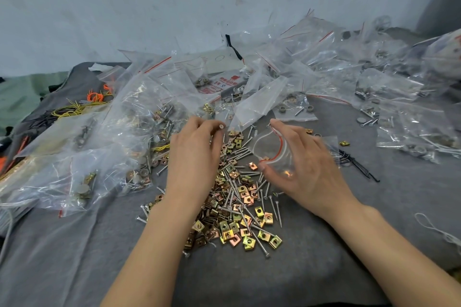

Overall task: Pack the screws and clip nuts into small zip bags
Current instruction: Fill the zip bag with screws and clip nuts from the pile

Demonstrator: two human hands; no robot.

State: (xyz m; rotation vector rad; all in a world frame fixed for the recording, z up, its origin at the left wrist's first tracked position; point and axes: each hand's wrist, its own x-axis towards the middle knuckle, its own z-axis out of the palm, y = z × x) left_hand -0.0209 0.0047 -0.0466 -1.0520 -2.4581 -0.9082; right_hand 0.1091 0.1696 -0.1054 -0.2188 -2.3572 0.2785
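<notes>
Left hand (197, 157): curled, one screw (220, 126) pinched at the fingertips, held above the far end of the heap
Right hand (308, 164): small zip bag (270, 151) gripped by thumb and fingers, mouth pulled open
Screws and clip nuts (237, 204): heaped loose on the grey surface (249, 279), between both hands
Filled bags (74, 157): scattered left and behind, pretty messy

One left hand (193, 157), one right hand (306, 164), countless screws (243, 154), clip nuts (249, 242) and bags (259, 102)

Front cloth (74, 257) passable; bag heaps (139, 107) block left, far, seemingly to wall (124, 7).
</notes>
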